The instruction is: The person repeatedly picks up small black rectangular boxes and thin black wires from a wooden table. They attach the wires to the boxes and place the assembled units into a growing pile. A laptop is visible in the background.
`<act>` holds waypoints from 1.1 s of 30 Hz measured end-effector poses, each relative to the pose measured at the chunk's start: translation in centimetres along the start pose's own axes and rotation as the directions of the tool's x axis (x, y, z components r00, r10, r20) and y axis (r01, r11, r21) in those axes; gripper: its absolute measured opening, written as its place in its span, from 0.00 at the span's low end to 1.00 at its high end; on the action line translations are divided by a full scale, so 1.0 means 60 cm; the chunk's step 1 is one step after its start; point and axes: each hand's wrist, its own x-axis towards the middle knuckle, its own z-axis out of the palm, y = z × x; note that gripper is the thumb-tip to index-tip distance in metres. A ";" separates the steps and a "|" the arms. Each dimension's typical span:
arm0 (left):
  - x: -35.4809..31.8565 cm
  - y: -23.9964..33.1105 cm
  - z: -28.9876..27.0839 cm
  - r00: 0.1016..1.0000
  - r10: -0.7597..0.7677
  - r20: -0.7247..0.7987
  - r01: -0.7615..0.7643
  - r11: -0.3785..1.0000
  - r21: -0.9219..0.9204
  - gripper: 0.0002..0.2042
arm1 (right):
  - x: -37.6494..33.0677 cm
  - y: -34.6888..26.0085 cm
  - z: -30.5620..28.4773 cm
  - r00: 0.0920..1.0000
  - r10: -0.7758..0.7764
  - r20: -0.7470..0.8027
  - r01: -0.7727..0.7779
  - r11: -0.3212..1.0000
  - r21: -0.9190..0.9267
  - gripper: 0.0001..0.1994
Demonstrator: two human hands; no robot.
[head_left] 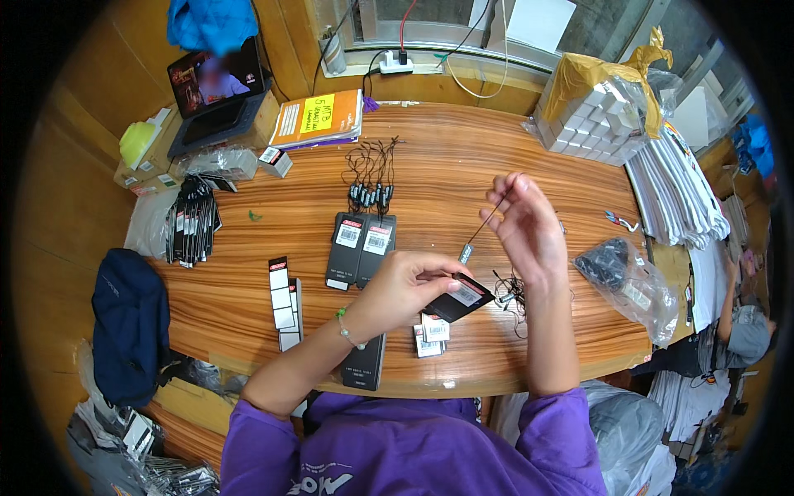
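- Pinching black hang tag (449, 311) between thumb & fingers w/ L grip (405, 285), approx. 5 o'clock from centre of view, above tabletop (463, 157).
- Pinching upper end of thin black cord (488, 218) w/ R grip (531, 233), approx. 1 o'clock from tag; grey seal (466, 253) at cord's lower end. Can't tell if looped thru tag.
- Prob. v. light, stiff-ish card, maybe slick, could crease if squeezed. Best held by edges, clear of white barcode sticker (466, 291).
- Cord likely limp, tangle-prone, cf. loose cord bundle (513, 291), approx. 3 o'clock from tag. Best taken near tip.
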 end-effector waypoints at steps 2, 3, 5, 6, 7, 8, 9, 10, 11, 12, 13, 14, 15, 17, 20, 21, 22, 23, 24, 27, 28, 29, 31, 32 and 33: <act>0.001 -0.002 -0.004 1.000 0.006 -0.025 -0.006 1.000 -0.011 0.08 | 0.020 -0.010 0.006 0.999 -0.050 0.011 0.049 0.995 0.085 0.05; 0.005 0.000 -0.008 0.999 0.006 -0.031 -0.007 0.999 -0.032 0.08 | 0.030 -0.015 0.013 0.998 -0.063 0.021 0.059 0.989 0.132 0.05; 0.016 0.005 -0.021 0.999 0.032 -0.039 -0.034 0.999 -0.042 0.10 | 0.043 -0.023 0.031 0.995 -0.098 -0.007 0.097 0.966 0.239 0.05; 0.019 0.007 -0.025 0.995 0.054 -0.083 -0.057 0.998 -0.037 0.10 | 0.041 -0.023 0.024 0.989 -0.141 0.050 0.131 0.977 0.171 0.05; 0.021 0.007 -0.032 0.987 0.068 -0.147 -0.073 0.997 -0.034 0.10 | 0.045 -0.025 0.023 0.976 -0.181 0.122 0.168 0.980 0.109 0.05; 0.022 0.007 -0.039 0.974 0.082 -0.210 -0.090 0.995 -0.030 0.11 | 0.049 -0.025 0.026 0.956 -0.216 0.196 0.211 0.976 0.051 0.06; 0.025 0.004 -0.044 0.945 0.190 -0.266 -0.190 0.981 0.023 0.11 | 0.038 -0.015 0.031 0.958 -0.274 0.080 0.283 0.947 -0.151 0.05; 0.024 0.006 -0.049 0.923 0.221 -0.313 -0.214 0.975 0.058 0.12 | 0.031 -0.006 0.041 0.946 -0.310 0.093 0.322 0.878 -0.353 0.05; 0.024 0.011 -0.055 0.899 0.254 -0.358 -0.235 0.967 0.095 0.12 | 0.026 0.001 0.048 0.933 -0.342 0.114 0.348 0.768 -0.538 0.05; 0.024 0.015 -0.060 0.871 0.286 -0.398 -0.255 0.958 0.132 0.12 | 0.025 0.009 0.052 0.918 -0.369 0.143 0.358 0.621 -0.697 0.05; 0.026 0.015 -0.060 0.853 0.284 -0.438 -0.270 0.958 0.094 0.13 | 0.025 0.017 0.051 0.895 -0.397 0.200 0.401 0.526 -0.750 0.04; 0.026 0.015 -0.063 0.852 0.262 -0.454 -0.257 0.964 0.073 0.13 | 0.024 0.023 0.053 0.889 -0.390 0.242 0.411 0.441 -0.798 0.04; 0.025 0.016 -0.067 0.850 0.239 -0.469 -0.245 0.968 0.051 0.13 | 0.023 0.028 0.057 0.882 -0.377 0.282 0.418 0.351 -0.838 0.03; 0.026 0.016 -0.071 0.837 0.256 -0.484 -0.258 0.964 0.065 0.13 | 0.021 0.035 0.063 0.876 -0.344 0.337 0.421 0.207 -0.883 0.04; 0.024 0.019 -0.070 0.822 0.290 -0.490 -0.288 0.954 0.081 0.13 | 0.015 0.044 0.073 0.876 -0.342 0.340 0.396 0.107 -0.912 0.04; 0.025 0.016 -0.071 0.823 0.286 -0.490 -0.291 0.954 0.069 0.13 | 0.014 0.046 0.075 0.865 -0.343 0.366 0.417 0.086 -0.905 0.04; 0.025 0.017 -0.070 0.823 0.283 -0.493 -0.291 0.955 0.061 0.13 | 0.014 0.049 0.076 0.861 -0.343 0.376 0.425 0.079 -0.902 0.04; 0.025 0.018 -0.068 0.822 0.279 -0.496 -0.292 0.955 0.054 0.13 | 0.015 0.053 0.075 0.856 -0.343 0.386 0.434 0.073 -0.898 0.03; 0.025 0.018 -0.067 0.822 0.276 -0.499 -0.292 0.955 0.047 0.13 | 0.015 0.057 0.075 0.852 -0.343 0.397 0.443 0.066 -0.894 0.03; 0.025 0.016 -0.066 0.832 0.266 -0.486 -0.289 0.957 0.029 0.13 | 0.021 0.068 0.071 0.821 -0.378 0.427 0.495 0.101 -0.863 0.03; 0.025 0.017 -0.065 0.835 0.256 -0.487 -0.279 0.960 0.027 0.13 | 0.021 0.069 0.071 0.813 -0.387 0.435 0.504 0.095 -0.858 0.03; 0.024 0.018 -0.063 0.838 0.246 -0.487 -0.268 0.963 0.026 0.13 | 0.021 0.071 0.071 0.805 -0.395 0.443 0.514 0.089 -0.853 0.03; 0.023 0.019 -0.060 0.841 0.236 -0.486 -0.254 0.967 0.030 0.13 | 0.022 0.073 0.071 0.793 -0.409 0.451 0.526 0.087 -0.846 0.03; 0.023 0.019 -0.059 0.842 0.236 -0.485 -0.251 0.967 0.036 0.13 | 0.023 0.074 0.070 0.790 -0.415 0.452 0.530 0.091 -0.843 0.03; 0.023 0.019 -0.059 0.843 0.236 -0.483 -0.247 0.968 0.042 0.13 | 0.023 0.075 0.070 0.786 -0.421 0.452 0.534 0.095 -0.840 0.03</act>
